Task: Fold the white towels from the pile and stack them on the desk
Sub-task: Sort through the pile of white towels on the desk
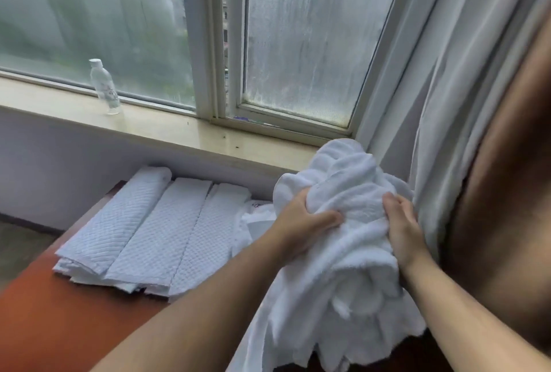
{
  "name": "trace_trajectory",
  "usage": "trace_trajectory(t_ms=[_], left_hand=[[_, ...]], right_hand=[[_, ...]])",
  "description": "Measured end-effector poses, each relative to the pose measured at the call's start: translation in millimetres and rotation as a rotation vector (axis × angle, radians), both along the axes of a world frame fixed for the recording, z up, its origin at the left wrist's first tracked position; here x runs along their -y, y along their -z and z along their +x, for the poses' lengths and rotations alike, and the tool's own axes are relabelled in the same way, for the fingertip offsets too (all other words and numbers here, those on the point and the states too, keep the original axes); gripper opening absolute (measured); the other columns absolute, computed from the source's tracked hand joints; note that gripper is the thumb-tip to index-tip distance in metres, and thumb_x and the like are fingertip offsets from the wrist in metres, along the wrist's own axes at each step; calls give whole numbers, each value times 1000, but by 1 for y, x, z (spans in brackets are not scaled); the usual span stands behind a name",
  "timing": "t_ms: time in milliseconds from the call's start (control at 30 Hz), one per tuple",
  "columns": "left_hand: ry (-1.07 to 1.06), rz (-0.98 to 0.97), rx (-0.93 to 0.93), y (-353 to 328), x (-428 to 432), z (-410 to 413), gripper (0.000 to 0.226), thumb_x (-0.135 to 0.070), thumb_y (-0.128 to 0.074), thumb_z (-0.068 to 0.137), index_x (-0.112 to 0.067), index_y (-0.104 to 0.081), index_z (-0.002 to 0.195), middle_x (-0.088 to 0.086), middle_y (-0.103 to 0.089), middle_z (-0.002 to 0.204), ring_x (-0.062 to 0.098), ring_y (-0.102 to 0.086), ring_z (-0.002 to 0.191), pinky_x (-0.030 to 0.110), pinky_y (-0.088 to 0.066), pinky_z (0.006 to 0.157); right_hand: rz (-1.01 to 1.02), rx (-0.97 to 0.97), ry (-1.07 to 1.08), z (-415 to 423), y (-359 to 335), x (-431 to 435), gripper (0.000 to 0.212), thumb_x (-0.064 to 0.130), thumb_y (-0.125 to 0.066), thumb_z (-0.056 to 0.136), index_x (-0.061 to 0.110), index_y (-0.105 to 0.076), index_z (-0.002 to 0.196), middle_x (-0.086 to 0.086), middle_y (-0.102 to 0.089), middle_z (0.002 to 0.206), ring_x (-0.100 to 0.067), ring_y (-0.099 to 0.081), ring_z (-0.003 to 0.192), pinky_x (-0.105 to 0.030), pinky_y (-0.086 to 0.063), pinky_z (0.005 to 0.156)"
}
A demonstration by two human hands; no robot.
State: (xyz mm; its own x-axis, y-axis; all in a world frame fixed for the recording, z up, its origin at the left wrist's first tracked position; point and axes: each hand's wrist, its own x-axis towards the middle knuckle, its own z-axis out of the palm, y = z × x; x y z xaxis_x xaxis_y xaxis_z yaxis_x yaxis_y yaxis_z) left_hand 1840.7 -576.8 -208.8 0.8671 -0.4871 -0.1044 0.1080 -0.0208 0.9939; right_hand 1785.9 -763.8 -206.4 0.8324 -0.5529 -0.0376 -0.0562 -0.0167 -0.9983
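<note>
Both forearms enter from the lower edge of the head view and extend forward and upward, bare to the wrist. The left hand (301, 222) is positioned palm-right, with the thumb lying across the front of a crumpled white towel (343, 210) and the fingers curled into the fabric. The right hand (401, 222) is positioned opposite, back of hand toward the camera, fingers bent and pressed into the towel's right side. The two hands are near each other but apart, at roughly equal height.
</note>
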Motion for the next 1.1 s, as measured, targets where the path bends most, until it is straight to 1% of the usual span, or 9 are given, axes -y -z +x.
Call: trace_trajectory(t_ms=[167,267,433,500,567,700,833,967,1100], left_hand=[[69,33,128,-31,67,3,41,-32,-81,79,-33,-64,116,-10,-74,104,5,-70,93,18,-57,76],[92,166,211,-32,86,14,65,-42,-79,80,-34,-52,138,-8,-67,121,8,-63,109,12,-47,80],[-24,641,400,16,74,21,80,-52,-63,90,-32,-26,157,-3,-48,150,19,-43,134,37,-37,109],[39,718,410,47,55,16,91,-74,-55,80,-43,-16,156,-10,-35,158,20,-31,144,44,-32,114],[233,788,514,76,34,14,113,-88,-54,65,-51,6,154,-11,-21,163,18,-21,148,46,-24,118],[333,1031,667,115,13,35,133,-82,-69,60,-57,32,143,-10,-4,167,23,-16,150,54,-20,118],[249,1069,647,129,21,70,132,-71,-77,66,-62,35,135,-8,-7,167,23,-20,150,57,-27,115],[267,1057,592,143,37,95,120,-52,-73,79,-68,34,132,-13,4,168,22,-12,153,62,-28,113],[313,979,597,160,52,115,120,-40,-74,81,-71,31,132,-16,5,167,22,-23,149,51,-52,88]], right_hand=[[-24,77,253,-17,-15,57,28,39,-56,100,21,-53,121,6,-64,99,4,-67,68,-12,-48,52],[-71,5,388,-13,-7,71,33,40,-57,99,18,-50,123,1,-63,104,-8,-61,81,-25,-47,65],[-511,-766,237,-4,50,60,56,43,-48,96,7,-39,139,-25,-42,143,-44,-45,124,-49,-41,101],[-949,-622,229,-3,68,55,57,42,-50,95,11,-45,143,-24,-35,150,-46,-36,133,-56,-36,108],[-1116,-351,139,4,77,58,52,35,-46,97,13,-54,143,-28,-39,151,-49,-38,137,-59,-33,112],[-1033,-380,-112,34,88,65,50,36,-40,103,32,-42,153,-14,-20,166,-34,-27,149,-47,-25,120],[-997,-406,-90,61,100,62,71,68,-21,89,41,-34,154,-6,-19,166,-29,-26,147,-47,-27,117],[-1027,-343,105,69,124,58,68,61,-29,91,28,-51,147,-18,-41,154,-41,-47,130,-53,-43,101],[-1085,-212,290,75,156,62,55,43,-41,96,13,-62,138,-25,-54,140,-45,-57,117,-54,-50,89]])
